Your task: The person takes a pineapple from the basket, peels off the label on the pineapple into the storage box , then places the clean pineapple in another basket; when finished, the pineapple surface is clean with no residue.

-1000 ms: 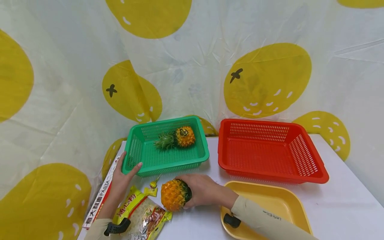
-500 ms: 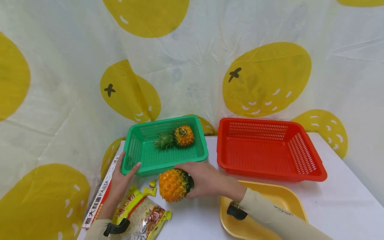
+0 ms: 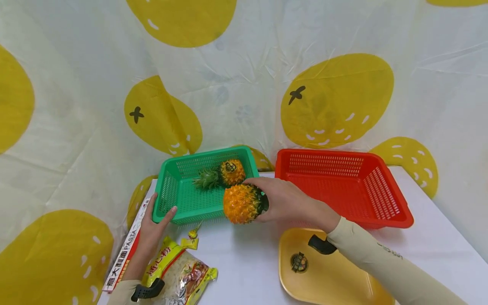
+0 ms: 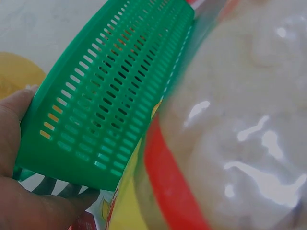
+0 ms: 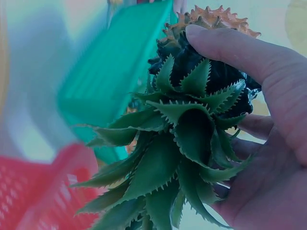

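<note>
My right hand (image 3: pixel 282 201) grips an orange toy pineapple (image 3: pixel 241 203) by its leafy end and holds it in the air at the front right corner of the green basket (image 3: pixel 198 204). In the right wrist view the green crown (image 5: pixel 177 158) fills my palm (image 5: pixel 268 191). A second pineapple (image 3: pixel 230 171) lies on its side inside the green basket. My left hand (image 3: pixel 154 220) holds the basket's front left corner, thumb on the rim (image 4: pixel 29 139).
A red basket (image 3: pixel 343 186) stands to the right of the green one. A yellow tray (image 3: pixel 316 271) lies in front of it. A bag of pasta (image 3: pixel 179 273) and a flat pasta box (image 3: pixel 122 254) lie at the front left. A printed curtain hangs behind.
My right hand has lifted the pineapple off the table and carried it up and to the right, to the green basket's front corner. The left hand has stayed on the basket.
</note>
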The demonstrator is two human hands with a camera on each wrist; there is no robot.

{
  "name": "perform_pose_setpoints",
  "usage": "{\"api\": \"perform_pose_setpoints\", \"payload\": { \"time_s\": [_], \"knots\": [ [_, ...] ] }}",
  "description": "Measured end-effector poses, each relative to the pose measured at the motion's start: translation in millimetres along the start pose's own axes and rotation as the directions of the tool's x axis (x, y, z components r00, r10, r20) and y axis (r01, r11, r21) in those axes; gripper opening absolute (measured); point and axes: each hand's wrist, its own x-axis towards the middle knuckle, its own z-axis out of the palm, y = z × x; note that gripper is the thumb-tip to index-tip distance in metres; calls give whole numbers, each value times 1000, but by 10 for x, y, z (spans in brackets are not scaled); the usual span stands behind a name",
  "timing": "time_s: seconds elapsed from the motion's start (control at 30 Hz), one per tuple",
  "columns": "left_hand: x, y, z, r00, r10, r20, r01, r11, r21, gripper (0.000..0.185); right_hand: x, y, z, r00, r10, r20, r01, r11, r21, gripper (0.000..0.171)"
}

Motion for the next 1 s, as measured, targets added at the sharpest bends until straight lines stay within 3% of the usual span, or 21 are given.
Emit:
{"api": "perform_pose_setpoints", "payload": {
  "time_s": [0.47,0.67,1.0],
  "knots": [
    [-1,6,-1,1000,1,5,-2,1000,27,96,-105,573,-491,996,19,-82,-22,999,-31,81],
    [11,-9,-3,1000,9,8,-9,1000,10,96,-209,741,-682,992,102,-69,-103,995,-5,84],
    [4,-27,-19,1000,22,21,-23,999,37,97,-377,1148,-818,976,218,-27,-217,976,26,90]
  ]
}}
